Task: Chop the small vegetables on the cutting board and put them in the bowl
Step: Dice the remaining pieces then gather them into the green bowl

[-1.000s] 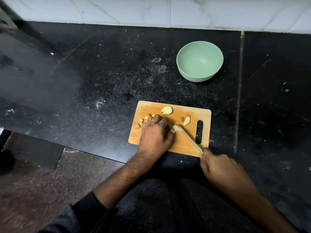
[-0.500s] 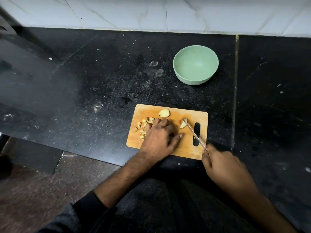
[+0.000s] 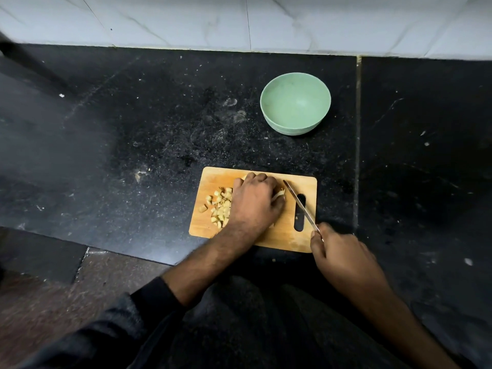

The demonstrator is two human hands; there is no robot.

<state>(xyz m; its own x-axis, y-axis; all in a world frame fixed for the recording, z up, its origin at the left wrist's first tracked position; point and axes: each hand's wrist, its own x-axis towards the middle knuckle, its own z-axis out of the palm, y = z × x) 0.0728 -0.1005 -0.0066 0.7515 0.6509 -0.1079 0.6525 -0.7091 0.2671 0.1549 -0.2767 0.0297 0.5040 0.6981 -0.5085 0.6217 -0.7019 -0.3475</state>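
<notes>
Left hand (image 3: 254, 202) lying curled over pale piece (image 3: 279, 194) mid cutting board (image 3: 286, 237); right hand (image 3: 342, 255) gripping knife (image 3: 300, 205), blade angling over handle slot; chopped bits (image 3: 221, 206) sitting near left edge; bowl (image 3: 295, 103) standing well apart behind.

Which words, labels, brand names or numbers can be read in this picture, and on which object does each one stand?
None: no readable text shows anywhere.
The green bowl is plain, with no print in view.
The cutting board carries no mark or logo.
The knife blade shows no stamp; its handle is hidden in the right hand.
The black counter and the white wall tiles bear only specks and veins.
</notes>
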